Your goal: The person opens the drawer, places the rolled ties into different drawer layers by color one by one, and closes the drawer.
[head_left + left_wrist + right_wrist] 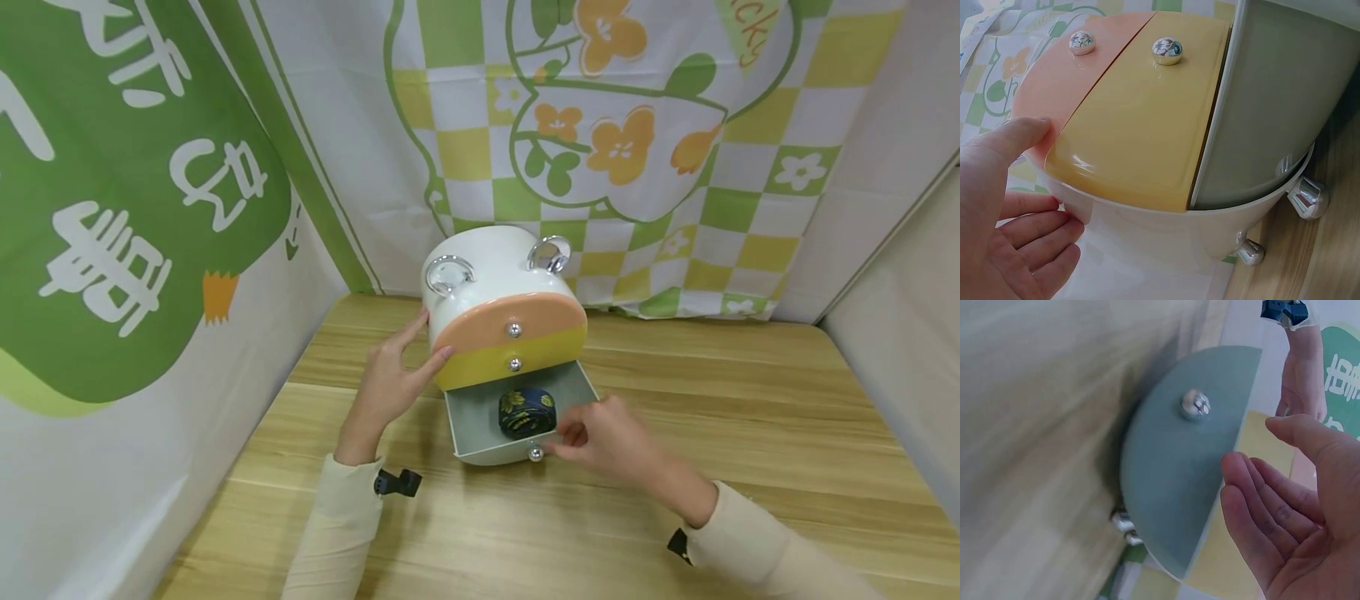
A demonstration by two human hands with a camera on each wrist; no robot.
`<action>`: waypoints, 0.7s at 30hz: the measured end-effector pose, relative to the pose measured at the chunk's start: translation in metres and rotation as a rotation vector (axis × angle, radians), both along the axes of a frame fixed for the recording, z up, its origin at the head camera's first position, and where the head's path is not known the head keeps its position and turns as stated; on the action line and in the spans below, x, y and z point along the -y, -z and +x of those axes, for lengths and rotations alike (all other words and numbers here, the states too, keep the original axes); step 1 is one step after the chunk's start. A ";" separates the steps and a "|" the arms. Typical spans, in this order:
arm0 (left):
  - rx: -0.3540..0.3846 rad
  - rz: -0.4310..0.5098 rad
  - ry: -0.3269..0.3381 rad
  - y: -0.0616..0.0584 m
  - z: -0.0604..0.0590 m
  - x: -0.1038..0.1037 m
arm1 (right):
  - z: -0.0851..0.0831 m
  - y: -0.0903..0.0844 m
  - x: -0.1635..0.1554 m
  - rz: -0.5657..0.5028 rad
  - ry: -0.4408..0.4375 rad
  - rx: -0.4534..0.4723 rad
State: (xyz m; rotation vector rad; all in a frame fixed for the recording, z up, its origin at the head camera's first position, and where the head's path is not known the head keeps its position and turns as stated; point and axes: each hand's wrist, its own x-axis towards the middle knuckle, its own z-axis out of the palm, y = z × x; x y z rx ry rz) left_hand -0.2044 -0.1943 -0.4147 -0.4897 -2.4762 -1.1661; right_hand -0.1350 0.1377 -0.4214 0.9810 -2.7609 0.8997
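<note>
A small white drawer cabinet (491, 258) with two shiny ring ears has an orange front (480, 321), a yellow front (476, 364) and a grey-green bottom drawer (480, 455) pulled out. Inside that drawer lies a rolled-up strip of dark blue cloth (527, 412) with yellow-green leaves, like a rolled necktie. My left hand (390, 379) rests against the cabinet's left side, its thumb on the orange front and the other fingers along the white body. At the drawer's front right corner is my right hand (607, 437), fingertips right at the rim beside the roll, thumb apart from the fingers.
The cabinet stands on a wood-grain table (712, 400). Behind it hangs a checked, flowered cloth (630, 258), and a green and white cloth (135, 250) covers the left side. Round silver knobs (536, 453) stick out from the drawer fronts.
</note>
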 end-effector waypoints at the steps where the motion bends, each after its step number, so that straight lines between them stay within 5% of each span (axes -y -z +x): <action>1: 0.002 -0.001 0.001 0.000 0.000 0.000 | 0.001 0.004 0.001 -0.001 0.011 -0.010; 10: 0.008 -0.007 -0.004 -0.001 0.001 0.000 | 0.010 0.037 0.013 0.060 0.118 -0.042; 21: 0.028 -0.013 -0.010 -0.003 0.002 -0.001 | 0.015 0.057 0.030 0.117 0.205 -0.100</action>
